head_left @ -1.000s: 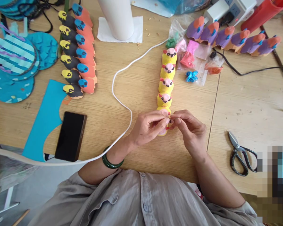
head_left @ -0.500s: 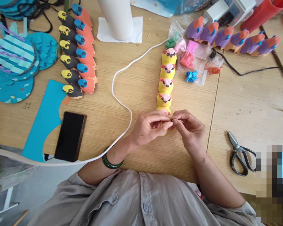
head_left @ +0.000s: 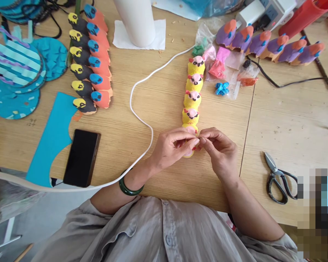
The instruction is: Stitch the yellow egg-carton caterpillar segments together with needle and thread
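Observation:
A row of yellow clay figures with pink faces and black and red details runs down the middle of the table. Over its near end, my left hand has thumb and fingers pinched together, with a green bangle on the wrist. My right hand is pinched too, its fingertips meeting those of my left. Whatever lies between the fingertips is too small to make out. Part of the nearest figures is hidden behind my fingers. Bags of pink clay and a blue lump lie right of the row.
Black-and-yellow figures and orange-and-blue ones stand at left, above a phone and a blue sheet. A white cable curves left of my hands. Scissors lie right; purple figures stand at the back right.
My hands have hardly moved over the near end of the row. The fingertips have shifted slightly against each other.

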A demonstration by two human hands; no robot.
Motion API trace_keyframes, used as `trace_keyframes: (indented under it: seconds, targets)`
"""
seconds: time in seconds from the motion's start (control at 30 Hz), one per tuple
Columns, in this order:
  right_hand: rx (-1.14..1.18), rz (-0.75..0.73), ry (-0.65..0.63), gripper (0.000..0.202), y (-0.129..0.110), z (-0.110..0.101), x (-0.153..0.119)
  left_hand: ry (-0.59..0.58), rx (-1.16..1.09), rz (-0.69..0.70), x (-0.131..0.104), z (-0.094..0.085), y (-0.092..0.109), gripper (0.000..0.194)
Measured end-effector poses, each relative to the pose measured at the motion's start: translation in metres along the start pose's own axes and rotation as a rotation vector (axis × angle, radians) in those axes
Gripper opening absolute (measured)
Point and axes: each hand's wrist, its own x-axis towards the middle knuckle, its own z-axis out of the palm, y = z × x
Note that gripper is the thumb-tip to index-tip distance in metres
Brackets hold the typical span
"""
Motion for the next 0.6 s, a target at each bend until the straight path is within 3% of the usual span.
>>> trace_keyframes:
  seconds: [0.13, 0.33, 0.6]
  targets:
    - [-0.017, -0.026, 0.019, 0.014, -0.0016, -0.0003, -0.0023, 0.009, -0.011, -0.058, -0.0021, 0.0007, -0.0017, 0.017]
    - [-0.181, -0.156, -0.106, 0.021, -0.0037, -0.0052, -0.0031, -0.033, -0.037, -0.088, -0.001, -0.0039, 0.0015, 0.016]
    - [-0.256, -0.224, -0.051, 0.01, -0.0038, -0.006, -0.0028, -0.042, -0.008, -0.039, 0.0013, -0.0062, 0.0052, 0.02]
